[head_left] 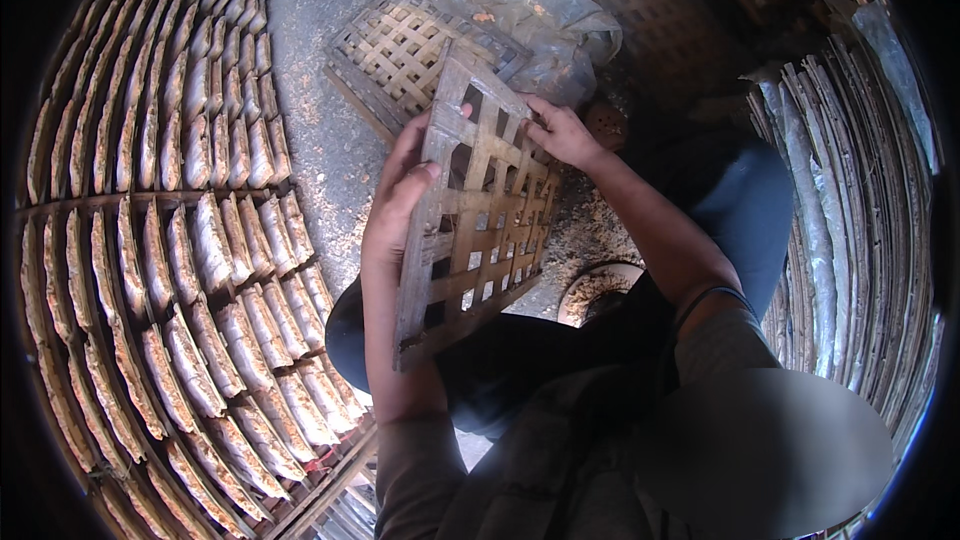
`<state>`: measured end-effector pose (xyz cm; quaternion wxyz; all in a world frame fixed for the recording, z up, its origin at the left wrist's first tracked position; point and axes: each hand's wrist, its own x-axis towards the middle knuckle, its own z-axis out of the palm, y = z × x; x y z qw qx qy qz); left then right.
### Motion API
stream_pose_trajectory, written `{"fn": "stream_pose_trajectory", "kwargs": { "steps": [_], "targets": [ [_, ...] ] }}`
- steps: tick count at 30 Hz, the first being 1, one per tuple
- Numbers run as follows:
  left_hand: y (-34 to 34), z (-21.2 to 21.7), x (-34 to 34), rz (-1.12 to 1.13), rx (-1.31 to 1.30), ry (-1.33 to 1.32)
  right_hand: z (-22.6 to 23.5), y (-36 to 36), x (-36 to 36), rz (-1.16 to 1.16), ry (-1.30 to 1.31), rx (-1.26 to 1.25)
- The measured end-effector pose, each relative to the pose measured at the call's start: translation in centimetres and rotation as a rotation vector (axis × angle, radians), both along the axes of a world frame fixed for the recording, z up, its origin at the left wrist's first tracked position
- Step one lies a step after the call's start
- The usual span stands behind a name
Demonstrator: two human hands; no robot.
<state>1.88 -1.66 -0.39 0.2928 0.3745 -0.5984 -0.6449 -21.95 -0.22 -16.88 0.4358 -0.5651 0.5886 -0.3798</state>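
Note:
A wooden-framed woven bamboo lattice tray (476, 230) is held up on a tilt in front of me, above my lap. My left hand (402, 185) grips its left frame edge, with the thumb on the near face and other fingers round the back. On the far right side, my right hand (562, 133) pinches the tray's edge, and part of its fingers is hidden behind the lattice. Just beyond lie more lattice trays (392, 62), stacked on the floor.
Racks of split, pale-and-orange-crumbed strips (215, 245) fill the left side. Crumpled clear plastic sheeting (520, 0) lies at the far side. A round rimmed container (600, 280) stands among scattered crumbs on the floor. Stacked thin slatted panels (850, 210) stand at right.

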Motion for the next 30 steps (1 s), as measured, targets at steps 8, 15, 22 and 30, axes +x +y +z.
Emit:
{"fn": "stream_pose_trajectory", "kwargs": {
  "steps": [8, 15, 22, 30],
  "targets": [
    [0.3, 0.4, -0.1, 0.024, 0.021, -0.022, -5.6, 0.6, -1.4, 0.048, 0.03, -0.034],
    [0.1, 0.3, 0.1, -0.026, 0.013, 0.05, -2.2, 0.9, 0.1, -0.033, 0.003, 0.081],
    [0.0, 0.1, 0.1, -0.014, -0.007, 0.028, 0.3, 0.7, 2.0, -0.162, 0.47, -0.174],
    [-0.1, 0.1, 0.1, -0.025, -0.021, 0.03, 0.2, 1.6, 3.2, -0.349, 0.514, -0.109]
  ]
}}
